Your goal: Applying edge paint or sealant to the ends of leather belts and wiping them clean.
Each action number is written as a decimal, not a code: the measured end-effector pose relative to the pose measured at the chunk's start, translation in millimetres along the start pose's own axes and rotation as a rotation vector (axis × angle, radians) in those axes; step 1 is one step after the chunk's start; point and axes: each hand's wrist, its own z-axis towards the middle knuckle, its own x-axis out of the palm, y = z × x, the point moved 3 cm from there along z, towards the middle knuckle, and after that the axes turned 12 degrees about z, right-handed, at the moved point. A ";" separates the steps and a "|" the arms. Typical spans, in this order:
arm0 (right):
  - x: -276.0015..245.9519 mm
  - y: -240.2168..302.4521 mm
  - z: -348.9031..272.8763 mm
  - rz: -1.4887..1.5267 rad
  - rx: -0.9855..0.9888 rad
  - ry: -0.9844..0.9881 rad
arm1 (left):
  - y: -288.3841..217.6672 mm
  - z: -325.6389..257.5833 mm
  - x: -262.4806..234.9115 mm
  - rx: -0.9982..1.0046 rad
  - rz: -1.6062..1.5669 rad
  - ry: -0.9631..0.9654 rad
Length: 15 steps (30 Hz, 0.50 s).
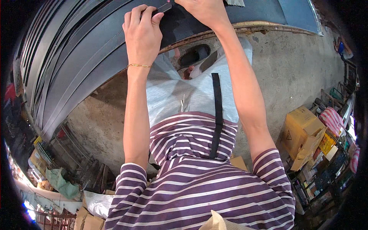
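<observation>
My left hand (142,32) is at the top of the view, its fingers curled and its thumb against the end of a black stitched strap (165,7). This strap looks like leather and runs off to the left under the hand. To its right, my right hand (205,10) reaches to the upper edge with its fingers drawn together. The picture cuts off its fingertips, so what they hold cannot be made out. A tiny pink bit (168,1) shows between the two hands. Several long black straps (82,50) lie side by side on the left of the worktable.
The worktable's worn wooden edge (264,27) curves in front of me. A pale frayed piece (235,2) lies beyond my right hand. An open cardboard box (303,128) and clutter stand at the right. Wooden slats (82,157) and a green cloth (61,183) are at the lower left.
</observation>
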 end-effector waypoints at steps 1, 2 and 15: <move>0.5 0.3 -0.6 -0.021 -0.011 0.001 | 0.0 -0.3 -0.5 0.000 0.002 0.000; 0.9 0.7 -0.8 -0.041 -0.022 0.001 | -0.1 -0.5 -1.1 -0.003 0.007 0.006; -6.1 -4.7 1.7 0.106 -0.058 -0.117 | -1.5 2.4 -2.9 -0.046 -0.045 0.038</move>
